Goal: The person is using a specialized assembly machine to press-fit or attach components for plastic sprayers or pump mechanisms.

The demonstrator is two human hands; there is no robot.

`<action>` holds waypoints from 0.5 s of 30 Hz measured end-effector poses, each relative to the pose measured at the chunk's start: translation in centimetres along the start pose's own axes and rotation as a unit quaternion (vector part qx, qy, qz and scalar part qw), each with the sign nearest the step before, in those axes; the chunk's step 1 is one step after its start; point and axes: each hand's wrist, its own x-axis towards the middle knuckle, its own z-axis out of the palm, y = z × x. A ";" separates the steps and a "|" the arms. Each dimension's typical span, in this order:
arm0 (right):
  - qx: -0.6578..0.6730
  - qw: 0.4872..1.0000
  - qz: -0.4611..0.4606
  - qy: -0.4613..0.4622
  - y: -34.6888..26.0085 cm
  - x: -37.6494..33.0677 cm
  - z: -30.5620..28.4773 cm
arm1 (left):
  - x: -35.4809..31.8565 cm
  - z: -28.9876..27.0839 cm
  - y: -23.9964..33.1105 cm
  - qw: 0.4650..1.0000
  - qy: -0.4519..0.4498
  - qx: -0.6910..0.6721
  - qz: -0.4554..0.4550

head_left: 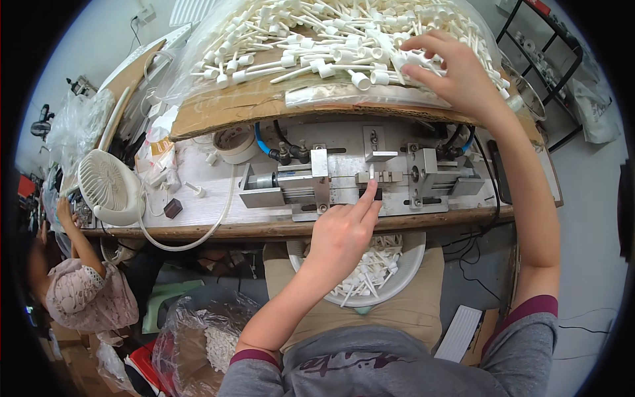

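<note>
A person's two bare hands work at a wooden bench, seen from above. The right hand reaches over a heap of white plastic pieces, its thumb and fingertips standing apart with pieces showing in the gap; none is clearly pinched. The heap lies on a sheet of cardboard raised along the back of the bench. Each piece has a thin stem with a wider cap at one end, and many caps look ribbed.

The left hand points its index finger at the small block in the middle of a metal clamp. The fingertip is at the block; whether this hand also holds a piece cannot be told. In the person's lap, a white basin holds more white sticks.

The pieces are probably very light and fairly stiff, with smooth stems that may slide between the fingers. The cap seems the best place to take hold, since its ribs should give grip; the slim stem might bend if squeezed sideways. Because the pieces lie crisscrossed, neighbours could catch and come along.
</note>
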 end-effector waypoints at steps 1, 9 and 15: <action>0.017 1.000 -0.008 0.010 -0.1 -0.3 0.5 | 0.3 0.0 0.3 1.000 -0.021 0.018 0.002; 0.092 0.995 0.041 0.005 -0.1 0.4 2.5 | 1.9 -0.5 -0.1 0.998 -0.053 0.018 -0.015; 0.156 0.975 0.079 0.137 -0.1 -0.2 1.6 | 2.2 -0.8 0.1 0.998 -0.064 0.001 -0.025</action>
